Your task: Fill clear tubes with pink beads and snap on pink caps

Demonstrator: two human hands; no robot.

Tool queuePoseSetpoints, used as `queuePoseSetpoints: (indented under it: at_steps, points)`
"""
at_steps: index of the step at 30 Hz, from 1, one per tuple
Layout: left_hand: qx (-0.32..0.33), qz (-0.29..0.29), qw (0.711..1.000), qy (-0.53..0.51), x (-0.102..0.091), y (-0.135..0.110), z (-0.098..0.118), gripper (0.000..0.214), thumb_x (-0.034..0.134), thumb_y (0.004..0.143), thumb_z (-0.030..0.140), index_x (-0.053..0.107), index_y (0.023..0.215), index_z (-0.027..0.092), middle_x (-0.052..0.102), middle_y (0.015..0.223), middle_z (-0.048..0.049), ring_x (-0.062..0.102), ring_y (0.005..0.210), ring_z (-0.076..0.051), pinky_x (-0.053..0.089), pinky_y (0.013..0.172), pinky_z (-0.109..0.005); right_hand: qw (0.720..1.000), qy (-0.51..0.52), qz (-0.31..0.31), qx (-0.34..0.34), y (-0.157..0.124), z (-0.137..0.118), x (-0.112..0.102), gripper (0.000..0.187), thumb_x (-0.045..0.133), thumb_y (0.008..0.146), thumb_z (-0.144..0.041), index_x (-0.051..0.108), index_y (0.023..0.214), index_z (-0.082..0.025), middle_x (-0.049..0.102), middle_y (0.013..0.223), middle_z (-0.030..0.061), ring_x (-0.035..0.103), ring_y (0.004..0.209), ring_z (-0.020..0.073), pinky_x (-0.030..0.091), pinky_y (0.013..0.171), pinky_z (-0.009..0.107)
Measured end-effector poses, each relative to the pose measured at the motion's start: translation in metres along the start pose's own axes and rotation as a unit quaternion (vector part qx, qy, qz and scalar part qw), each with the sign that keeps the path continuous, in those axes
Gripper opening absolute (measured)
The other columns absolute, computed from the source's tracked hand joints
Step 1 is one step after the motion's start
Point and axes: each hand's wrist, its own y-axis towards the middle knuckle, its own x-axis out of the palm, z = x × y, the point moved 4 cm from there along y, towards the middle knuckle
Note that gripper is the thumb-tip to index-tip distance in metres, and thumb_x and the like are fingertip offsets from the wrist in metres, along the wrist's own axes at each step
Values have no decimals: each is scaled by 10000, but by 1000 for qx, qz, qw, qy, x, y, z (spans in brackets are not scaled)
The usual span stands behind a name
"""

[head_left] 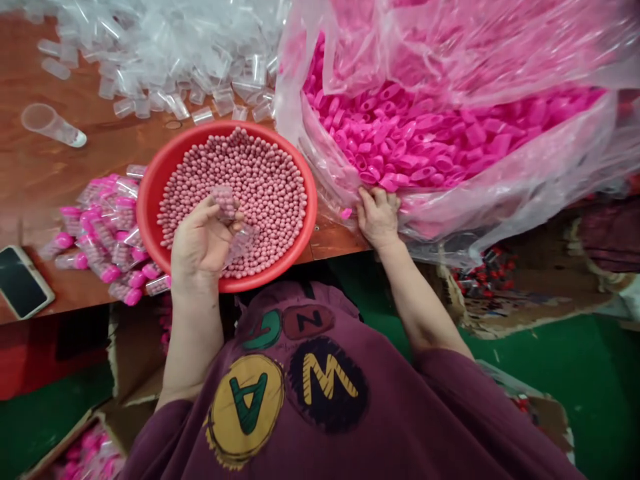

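My left hand (200, 237) is raised over a red basin (144, 207) of small round pink beads (270, 193). Its curled fingers hold a clear plastic tube (225, 200) with pink beads showing in it. A second clear tube (242, 241) shows at the lower side of the same hand. At the near edge of an open plastic bag (345, 170), my right hand (379, 217) has its fingers bent over the rim, against the bright pink caps (425, 147) inside. Its fingertips are partly hidden, so what they grip cannot be made out.
Many empty clear tubes (200, 60) are heaped at the back left. Filled, pink-capped tubes (107, 233) lie left of the basin, beside a phone (24, 281). A clear cup-like container (53, 125) lies on the wooden table (30, 187). Cardboard boxes (540, 293) stand below.
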Motion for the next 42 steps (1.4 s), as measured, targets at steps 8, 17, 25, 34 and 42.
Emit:
queuePoseSetpoints:
  at_steps: [8, 17, 25, 34, 42]
  points:
    - [18, -18, 1000, 6, 6, -1, 0, 134, 665, 914, 94, 738, 977, 187, 709, 819, -24, 687, 697, -135, 525, 598, -201, 995, 21, 51, -78, -39, -35, -33, 488, 462, 1171, -260, 719, 1579, -182, 659, 1665, 208, 541, 1543, 385, 394, 1269, 601]
    - [29, -23, 999, -29, 17, -19, -9, 80, 749, 992, 233, 784, 1014, 164, 747, 871, -33, 714, 693, -137, 520, 596, -227, 973, 228, -30, -25, -22, -70, -17, 260, 622, 1061, -250, 808, 1222, -166, 785, 1352, 215, 689, 1247, 352, 503, 1144, 544]
    - [-48, -74, 995, -55, 25, -25, -57, 335, 1034, 800, 342, 836, 1017, 181, 808, 899, -37, 742, 722, -156, 552, 571, -234, 905, 408, 77, -94, -5, -132, -68, 414, 495, 1194, -484, 725, 1437, -240, 821, 1175, 101, 800, 992, 234, 688, 907, 382]
    - [12, -57, 995, -82, 21, -25, -58, 498, 1092, 726, 411, 859, 1105, 187, 858, 1091, -34, 780, 977, -166, 612, 837, -252, 839, 489, 23, -237, -8, -209, -94, 407, 575, 1173, -300, 753, 1540, -283, 678, 1354, 123, 705, 1327, 223, 601, 1221, 410]
    - [-23, -81, 983, -163, 29, -23, -49, 353, 994, 783, 176, 790, 1070, 162, 793, 980, 0, 705, 838, -105, 540, 763, -227, 841, 520, -7, -151, 14, -201, -93, 261, 708, 1091, -445, 858, 1220, -275, 867, 1152, 62, 818, 1072, 241, 683, 1038, 429]
